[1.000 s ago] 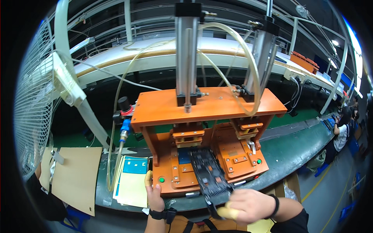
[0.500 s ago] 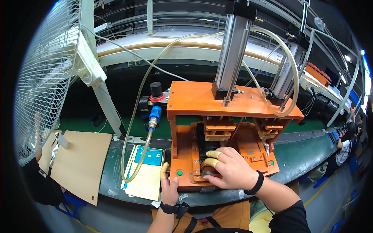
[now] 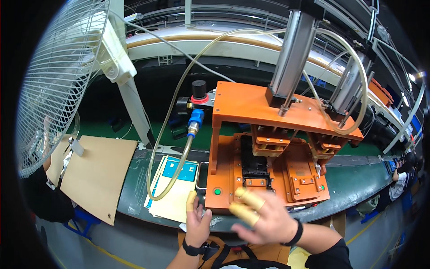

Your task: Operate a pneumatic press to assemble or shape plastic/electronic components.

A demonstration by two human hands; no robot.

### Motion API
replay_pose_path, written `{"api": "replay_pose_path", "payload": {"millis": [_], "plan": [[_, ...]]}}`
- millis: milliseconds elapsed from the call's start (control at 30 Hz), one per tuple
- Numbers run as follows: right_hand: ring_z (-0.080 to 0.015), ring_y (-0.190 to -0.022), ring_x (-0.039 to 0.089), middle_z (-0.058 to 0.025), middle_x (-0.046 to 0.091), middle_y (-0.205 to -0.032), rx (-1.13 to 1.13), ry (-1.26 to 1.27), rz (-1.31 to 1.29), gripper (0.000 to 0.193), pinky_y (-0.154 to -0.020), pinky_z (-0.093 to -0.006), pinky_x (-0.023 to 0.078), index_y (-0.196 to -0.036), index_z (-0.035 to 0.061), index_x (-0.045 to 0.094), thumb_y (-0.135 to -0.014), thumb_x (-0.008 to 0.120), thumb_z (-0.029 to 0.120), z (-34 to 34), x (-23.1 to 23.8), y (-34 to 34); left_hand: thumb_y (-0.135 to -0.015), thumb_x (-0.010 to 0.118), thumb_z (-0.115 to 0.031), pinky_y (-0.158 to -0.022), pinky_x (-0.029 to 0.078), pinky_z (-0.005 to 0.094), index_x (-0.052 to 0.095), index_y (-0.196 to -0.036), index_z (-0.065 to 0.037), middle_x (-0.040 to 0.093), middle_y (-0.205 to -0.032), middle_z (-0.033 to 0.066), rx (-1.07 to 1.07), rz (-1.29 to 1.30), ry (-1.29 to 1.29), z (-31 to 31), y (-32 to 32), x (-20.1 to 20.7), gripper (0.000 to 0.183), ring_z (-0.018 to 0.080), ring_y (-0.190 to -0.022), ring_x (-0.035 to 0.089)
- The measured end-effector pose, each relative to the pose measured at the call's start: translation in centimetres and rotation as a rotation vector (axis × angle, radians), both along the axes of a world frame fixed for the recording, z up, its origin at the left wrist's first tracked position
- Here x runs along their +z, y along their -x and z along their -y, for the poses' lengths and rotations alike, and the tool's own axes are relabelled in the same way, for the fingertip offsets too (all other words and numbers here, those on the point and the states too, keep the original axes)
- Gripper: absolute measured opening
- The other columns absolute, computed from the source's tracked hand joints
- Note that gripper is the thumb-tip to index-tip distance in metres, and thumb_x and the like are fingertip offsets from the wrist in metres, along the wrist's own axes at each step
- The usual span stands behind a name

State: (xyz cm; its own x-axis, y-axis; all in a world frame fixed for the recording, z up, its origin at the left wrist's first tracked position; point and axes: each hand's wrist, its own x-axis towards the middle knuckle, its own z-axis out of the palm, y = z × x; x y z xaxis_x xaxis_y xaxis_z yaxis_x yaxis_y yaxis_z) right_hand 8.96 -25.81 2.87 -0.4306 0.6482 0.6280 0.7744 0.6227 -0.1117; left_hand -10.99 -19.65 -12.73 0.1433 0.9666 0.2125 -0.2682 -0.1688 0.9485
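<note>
An orange pneumatic press [image 3: 286,101] stands on the bench before me. In its left fixture lies a black frame-like part [image 3: 253,162], partly under the left press head [image 3: 270,142]. My right hand [image 3: 266,217] hovers in front of that fixture, somewhat blurred. Its fingers, two of them in yellow finger cots, stretch out and hold nothing that I can see. Just left of the press's front corner, near a green button [image 3: 217,192], is my left hand [image 3: 197,224]. Its thumb and fingers are apart, a yellow cot on one finger, with nothing in them.
Left of the press lie cream and blue sheets [image 3: 172,188] under a looping clear air hose [image 3: 152,175]. A pressure regulator [image 3: 198,96] sits behind them. Farther left are a cardboard sheet [image 3: 101,175] and a caged fan [image 3: 62,85]. A person [image 3: 401,172] sits at far right.
My right hand has come off the black part in the fixture and drawn back toward me. My left hand has moved off the press's side. The whole view has shifted.
</note>
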Motion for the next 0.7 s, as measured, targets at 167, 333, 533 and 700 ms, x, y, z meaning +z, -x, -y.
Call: {"api": "replay_pose_path", "payload": {"millis": [167, 333, 533, 700], "plan": [[-0.0365, -0.092, 0.072, -0.0341, 0.043, -0.153, -0.013, 0.443, -0.274, 0.069, -0.077, -0.0395, 0.061, -0.14, 0.0002, 0.056, -0.085, 0.082, 0.032, -0.2, -4.5, 5.0, -0.084, 0.077, -0.014, -0.117, 0.035, 0.0545, 0.055, -0.138, 0.002, 0.049, -0.146, 0.0258, 0.205, -0.748, -0.423, 0.8, 5.9, 0.7, 0.06, 0.0451, -0.139, 0.044], [-0.0235, -0.072, 0.068, -0.0339, 0.037, -0.158, -0.094, 0.63, -0.471, 0.085, -0.07, -0.0313, 0.058, -0.153, -0.0059, 0.035, -0.086, 0.08, 0.021, -0.9, -6.7, 6.1, -0.079, 0.08, -0.015, -0.113, 0.038, 0.0604, 0.061, -0.13, 0.002, 0.057, -0.137, 0.0247, 0.244, -1.08, -0.467, -0.8, 8.0, 0.0, 0.056, 0.0483, -0.132, 0.051], [-0.0179, -0.071, 0.063, -0.0161, 0.065, -0.118, 0.18, 0.513, -0.714, 0.055, -0.067, -0.0283, 0.053, -0.139, -0.0002, 0.058, -0.089, 0.077, 0.012, 0.7, -10.0, 5.5, -0.085, 0.072, -0.005, -0.089, 0.056, 0.0452, 0.075, -0.101, 0.001, 0.073, -0.101, 0.023, 0.301, -0.887, -0.375, -2.1, 9.2, 0.4, 0.017, 0.0417, -0.1, 0.071], [-0.0116, -0.073, 0.062, -0.0063, 0.069, -0.094, 0.249, 0.922, -0.905, 0.04, -0.07, -0.0262, 0.053, -0.134, 0.0016, 0.063, -0.098, 0.072, 0.016, 0.9, -13.2, 6.9, -0.096, 0.067, 0.002, -0.071, 0.051, 0.0229, 0.073, -0.106, 0.007, 0.072, -0.093, 0.0054, 0.43, -0.488, -0.159, -2.7, 11.4, 2.6, 0.013, 0.0069, -0.079, 0.063]]}}
